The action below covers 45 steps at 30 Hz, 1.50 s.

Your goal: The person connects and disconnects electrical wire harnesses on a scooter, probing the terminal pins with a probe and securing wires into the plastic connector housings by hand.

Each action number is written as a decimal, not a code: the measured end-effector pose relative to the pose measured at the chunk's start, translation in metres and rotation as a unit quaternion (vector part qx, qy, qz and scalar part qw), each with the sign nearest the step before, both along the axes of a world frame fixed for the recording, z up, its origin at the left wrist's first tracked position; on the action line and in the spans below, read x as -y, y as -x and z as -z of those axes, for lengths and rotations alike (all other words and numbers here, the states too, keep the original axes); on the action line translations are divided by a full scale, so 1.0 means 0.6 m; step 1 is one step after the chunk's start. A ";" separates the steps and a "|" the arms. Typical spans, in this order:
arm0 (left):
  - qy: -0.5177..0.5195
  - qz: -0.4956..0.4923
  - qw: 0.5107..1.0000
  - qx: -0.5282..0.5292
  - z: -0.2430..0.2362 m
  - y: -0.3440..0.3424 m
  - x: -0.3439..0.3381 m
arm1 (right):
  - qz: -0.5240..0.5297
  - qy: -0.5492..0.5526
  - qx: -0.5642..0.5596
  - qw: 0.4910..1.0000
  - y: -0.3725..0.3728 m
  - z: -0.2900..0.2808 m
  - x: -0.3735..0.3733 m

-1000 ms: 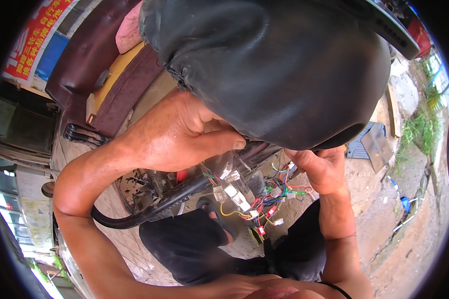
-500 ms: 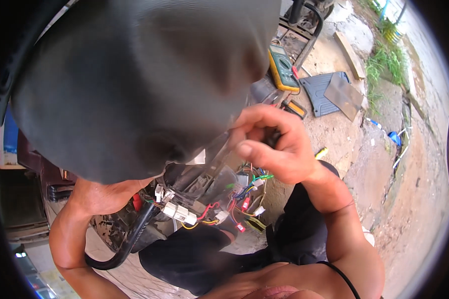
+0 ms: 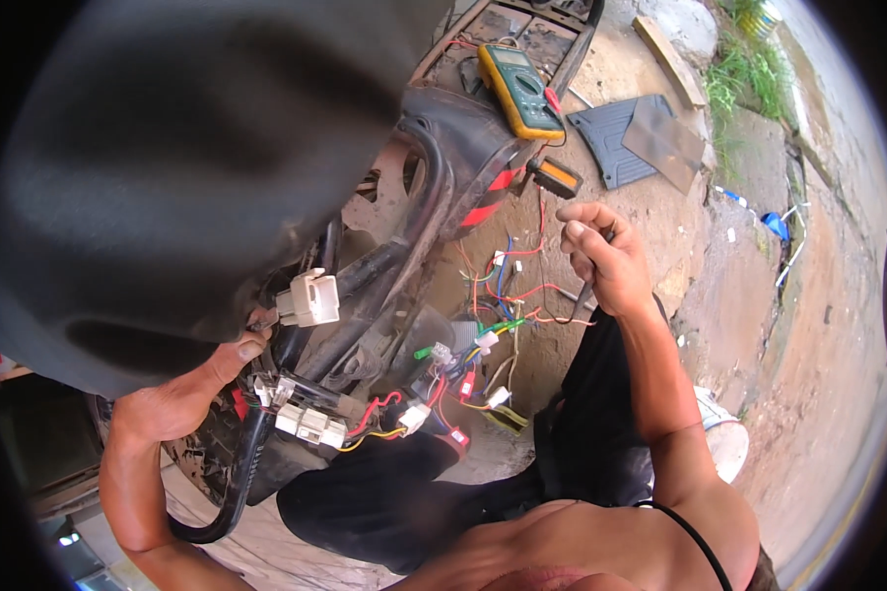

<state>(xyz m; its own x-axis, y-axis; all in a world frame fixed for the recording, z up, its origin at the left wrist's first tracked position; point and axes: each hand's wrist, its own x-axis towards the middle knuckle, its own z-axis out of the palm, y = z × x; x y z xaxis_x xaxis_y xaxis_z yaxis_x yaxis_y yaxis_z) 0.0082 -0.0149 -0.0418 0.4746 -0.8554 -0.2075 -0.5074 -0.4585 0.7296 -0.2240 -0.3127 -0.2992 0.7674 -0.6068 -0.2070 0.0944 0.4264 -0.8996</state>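
Observation:
A large dark grey curved cover (image 3: 197, 177), blurred and close, fills the upper left. My left hand (image 3: 229, 362) reaches under its lower edge. The thumb presses at the back of a white plug connector (image 3: 310, 298), whose wires it seems to grip; the other fingers are hidden. On the right, my right hand (image 3: 609, 261) is closed, thumb against fingers, around a thin black pen-like stick (image 3: 583, 300) pointing down. Below the left hand, a white connector block (image 3: 310, 426) rests by a black tube (image 3: 244, 473). Several coloured wires with small plugs (image 3: 468, 379) hang between my hands.
A green and yellow multimeter (image 3: 522, 94) lies on the dark vehicle frame (image 3: 384, 266). Beside it are an orange-reflector pedal (image 3: 556, 178), a ribbed dark mat (image 3: 606, 148) with a flat sheet (image 3: 665, 148), and a wooden plank (image 3: 670, 61) on the ground. My dark-trousered legs (image 3: 384, 502) are below.
My right hand has moved down and right, away from the cover's edge. The cover has shifted left and up in view, uncovering more frame, the white plug connector and my left thumb.

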 end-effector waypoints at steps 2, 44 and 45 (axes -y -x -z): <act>0.021 -0.040 0.997 -0.067 0.009 0.004 0.001 | 0.015 -0.007 -0.015 1.000 0.002 0.016 0.009; 0.000 0.125 0.991 0.057 0.018 -0.033 0.025 | -0.223 0.430 -0.468 0.739 -0.119 0.399 -0.061; -0.012 0.098 0.994 0.055 0.001 -0.021 0.024 | -0.235 0.448 -0.436 0.744 -0.140 0.376 -0.074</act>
